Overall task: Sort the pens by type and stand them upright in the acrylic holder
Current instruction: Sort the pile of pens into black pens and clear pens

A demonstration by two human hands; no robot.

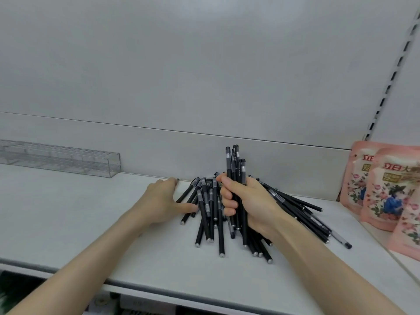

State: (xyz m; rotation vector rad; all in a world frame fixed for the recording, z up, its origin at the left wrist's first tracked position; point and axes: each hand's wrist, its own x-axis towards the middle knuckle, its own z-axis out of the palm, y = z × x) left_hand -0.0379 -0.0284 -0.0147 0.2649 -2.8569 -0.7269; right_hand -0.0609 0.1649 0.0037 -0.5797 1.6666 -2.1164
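Note:
A heap of several black pens [293, 212] lies on the white shelf [79, 223], against its back wall. My right hand [247, 205] is closed around a bundle of black pens [236, 164], held upright with their clear-banded caps pointing up above the heap. My left hand [164, 198] rests on the shelf at the heap's left side, fingers spread and touching the nearest loose pens [204, 208]. The clear acrylic holder [61, 159], with rows of small holes in its top, stands far left at the back of the shelf and holds no pens.
Pink flower-printed pouches [384, 189] stand at the right end of the shelf. A slotted metal upright [386, 92] runs up the right side of the back wall. The shelf's front edge [159, 289] crosses below my forearms, with a darker lower level beneath.

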